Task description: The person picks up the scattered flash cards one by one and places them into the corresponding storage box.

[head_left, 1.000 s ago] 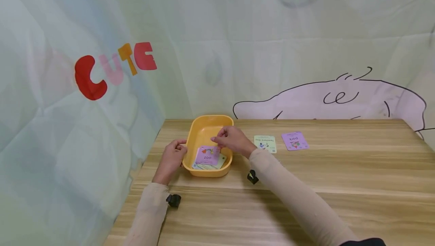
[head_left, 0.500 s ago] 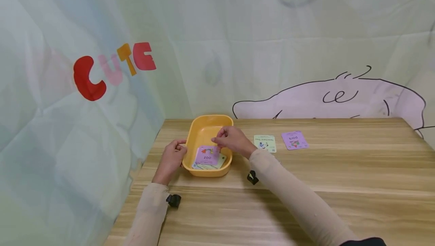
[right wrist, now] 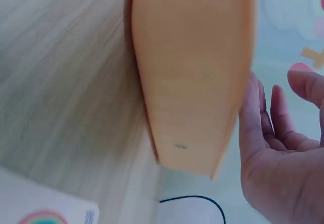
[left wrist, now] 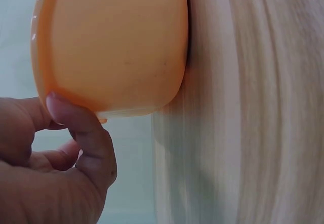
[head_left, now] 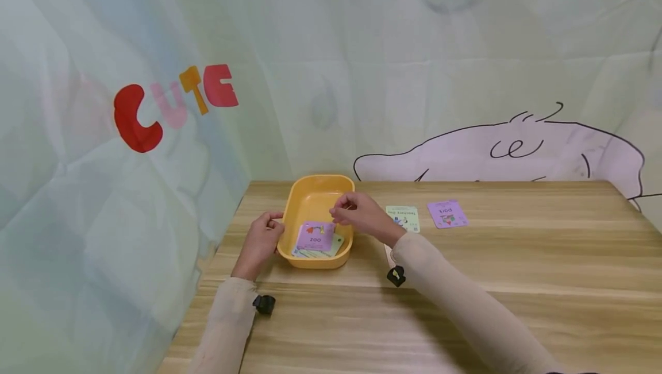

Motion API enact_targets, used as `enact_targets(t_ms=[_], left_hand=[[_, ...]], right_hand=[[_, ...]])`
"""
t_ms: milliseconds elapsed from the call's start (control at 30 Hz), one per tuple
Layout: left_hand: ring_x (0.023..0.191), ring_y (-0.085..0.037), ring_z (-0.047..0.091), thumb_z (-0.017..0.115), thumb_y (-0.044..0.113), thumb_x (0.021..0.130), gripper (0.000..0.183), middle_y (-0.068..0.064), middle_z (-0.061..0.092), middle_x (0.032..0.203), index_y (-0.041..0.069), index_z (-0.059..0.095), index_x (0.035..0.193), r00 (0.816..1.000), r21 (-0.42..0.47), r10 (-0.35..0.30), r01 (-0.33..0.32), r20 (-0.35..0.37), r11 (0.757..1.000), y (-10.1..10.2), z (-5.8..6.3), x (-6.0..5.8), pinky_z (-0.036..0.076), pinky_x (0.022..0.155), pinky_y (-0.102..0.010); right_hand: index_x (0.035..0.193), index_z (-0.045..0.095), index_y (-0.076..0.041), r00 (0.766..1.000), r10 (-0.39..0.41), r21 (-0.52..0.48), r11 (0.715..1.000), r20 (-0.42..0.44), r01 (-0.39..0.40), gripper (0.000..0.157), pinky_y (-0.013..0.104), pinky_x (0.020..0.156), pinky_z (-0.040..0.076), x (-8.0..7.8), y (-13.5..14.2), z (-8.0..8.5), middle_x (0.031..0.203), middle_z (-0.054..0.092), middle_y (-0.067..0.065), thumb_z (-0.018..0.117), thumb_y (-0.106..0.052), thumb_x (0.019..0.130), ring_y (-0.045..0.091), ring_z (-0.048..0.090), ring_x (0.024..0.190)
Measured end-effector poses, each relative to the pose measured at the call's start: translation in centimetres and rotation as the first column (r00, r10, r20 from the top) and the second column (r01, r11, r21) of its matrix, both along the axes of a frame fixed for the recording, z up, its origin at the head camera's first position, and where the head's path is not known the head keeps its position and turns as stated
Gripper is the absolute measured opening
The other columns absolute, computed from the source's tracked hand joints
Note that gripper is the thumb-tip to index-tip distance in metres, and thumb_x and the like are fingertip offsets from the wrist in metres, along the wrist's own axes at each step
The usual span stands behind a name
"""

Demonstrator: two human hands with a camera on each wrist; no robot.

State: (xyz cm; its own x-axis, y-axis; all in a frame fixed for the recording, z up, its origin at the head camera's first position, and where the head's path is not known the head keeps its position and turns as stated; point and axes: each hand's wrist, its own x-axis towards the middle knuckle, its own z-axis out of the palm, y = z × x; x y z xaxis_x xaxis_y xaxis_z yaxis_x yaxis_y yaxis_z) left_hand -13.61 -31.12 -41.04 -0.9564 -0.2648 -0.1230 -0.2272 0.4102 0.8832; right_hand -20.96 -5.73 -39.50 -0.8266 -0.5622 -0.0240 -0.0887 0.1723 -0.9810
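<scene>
A yellow plastic tray (head_left: 292,213) stands at the table's back left. My left hand (head_left: 262,245) pinches its left rim between thumb and fingers, as the left wrist view also shows. Inside the tray's near end, a purple "zoo" card (head_left: 315,239) lies over pale green cards (head_left: 338,244). Over the tray's right rim hangs my right hand (head_left: 364,214), fingers loosely bent. In the right wrist view its thumb and fingertips stand apart with nothing between them. Right of this hand lies a green "Teachers' Day" card (head_left: 408,216), partly covered by the hand.
Farther right lies a purple "park" card (head_left: 447,214). Another card (head_left: 389,254) shows only its edge beside the right wrist; a rainbow-printed card (right wrist: 45,211) appears in the right wrist view. Printed cloth (head_left: 310,75) hangs behind and left of the wooden table (head_left: 517,259).
My right hand has drawn slightly right, away from the zoo card, and its wrist has shifted, baring a card's edge beside it. The left hand and tray have stayed put.
</scene>
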Motion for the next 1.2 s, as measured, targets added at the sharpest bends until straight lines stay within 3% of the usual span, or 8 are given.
enact_targets(t_ms=[133,367,500,700,933,1200], left_hand=[[0.069,-0.018,0.054,0.05,0.013,0.102,0.036,-0.012,0.051,0.103,0.006,0.054,0.138,1.0,0.004,0.003,-0.003,0.0,1.0,0.1,0.0,0.0,0.05,0.055,-0.025],[0.07,-0.019,0.053,0.05,0.013,0.102,0.037,-0.012,0.051,0.102,0.006,0.054,0.138,1.0,-0.002,0.002,-0.002,-0.009,1.0,0.1,0.2,0.0,0.05,0.056,-0.026],[0.07,-0.018,0.054,0.05,0.013,0.101,0.037,-0.012,0.051,0.101,0.006,0.054,0.138,1.0,-0.011,0.011,-0.011,-0.006,1.0,0.0,0.2,0.0,0.05,0.056,-0.026],[0.071,-0.019,0.054,0.049,0.012,0.102,0.038,-0.013,0.051,0.102,0.004,0.053,0.139,1.0,-0.009,0.006,-0.006,-0.012,1.0,0.0,0.3,0.1,0.05,0.056,-0.025],[0.071,-0.019,0.053,0.049,0.013,0.103,0.037,-0.012,0.05,0.102,0.005,0.053,0.139,1.0,-0.003,0.014,-0.014,0.005,1.0,0.0,0.2,0.2,0.05,0.056,-0.024],[0.07,-0.019,0.053,0.049,0.012,0.102,0.037,-0.012,0.049,0.101,0.005,0.053,0.138,1.0,0.008,0.005,-0.005,0.0,1.0,0.1,0.1,0.1,0.05,0.055,-0.025]], right_hand=[[0.11,0.062,-0.002,1.0,0.001,-0.013,1.0,0.001,-0.001,0.022,0.048,0.095,0.056,0.4,1.5,0.5,0.118,0.066,0.024,0.067,-0.02,0.098,0.04,0.066,0.11],[0.111,0.064,-0.004,0.999,-0.027,0.033,0.999,-0.02,0.028,0.021,0.053,0.095,0.054,0.4,5.4,1.3,0.118,0.066,0.023,0.066,-0.021,0.099,0.032,0.067,0.104],[0.113,0.063,-0.005,0.999,-0.031,0.057,0.998,-0.013,0.032,0.023,0.051,0.095,0.055,0.1,7.6,1.4,0.122,0.063,0.026,0.065,-0.024,0.099,0.036,0.065,0.108],[0.115,0.062,-0.003,0.998,-0.039,0.075,0.996,-0.055,0.043,0.029,0.05,0.092,0.056,-0.3,10.3,1.1,0.12,0.063,0.026,0.065,-0.027,0.1,0.038,0.065,0.106],[0.117,0.06,0.0,0.999,-0.042,0.059,0.997,-0.027,0.044,0.032,0.054,0.094,0.054,-0.6,12.7,0.5,0.116,0.062,0.026,0.067,-0.025,0.098,0.046,0.062,0.109],[0.127,0.057,0.004,0.998,-0.052,0.112,0.992,-0.043,0.056,0.041,0.048,0.093,0.056,-1.2,15.1,0.1,0.123,0.061,0.023,0.068,-0.022,0.098,0.037,0.064,0.11]])
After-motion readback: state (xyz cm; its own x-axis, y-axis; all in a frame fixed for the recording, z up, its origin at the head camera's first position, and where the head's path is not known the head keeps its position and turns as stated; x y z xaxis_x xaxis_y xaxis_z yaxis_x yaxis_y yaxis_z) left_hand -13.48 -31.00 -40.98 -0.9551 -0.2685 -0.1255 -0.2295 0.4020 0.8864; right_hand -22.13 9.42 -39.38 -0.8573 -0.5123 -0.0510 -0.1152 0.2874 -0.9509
